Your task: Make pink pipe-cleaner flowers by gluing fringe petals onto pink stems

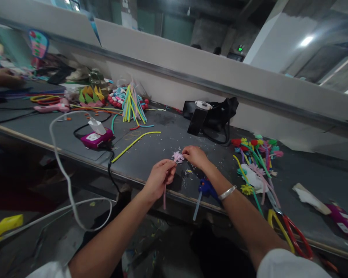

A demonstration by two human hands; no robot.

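Observation:
A pale pink pipe-cleaner flower (178,157) is held over the table between my hands. My left hand (161,175) pinches it just under the petals, and its pink stem (164,197) hangs down past the table's edge. At the petals' right side, the closed fingertips of my right hand (196,157) grip the flower's edge. Below my right wrist lies a blue glue gun (205,187), a translucent glue stick (197,206) sticking out over the edge. A yellow pipe cleaner (135,143) rests on the table left of my hands.
Finished pipe-cleaner flowers (256,154) lie at right, beside scissors (290,227) with red and yellow handles. A black bag (220,114) and a phone (197,120) sit behind. Left are a purple power strip (97,139), a bundle of pipe cleaners (132,104) and another person's hand (5,78).

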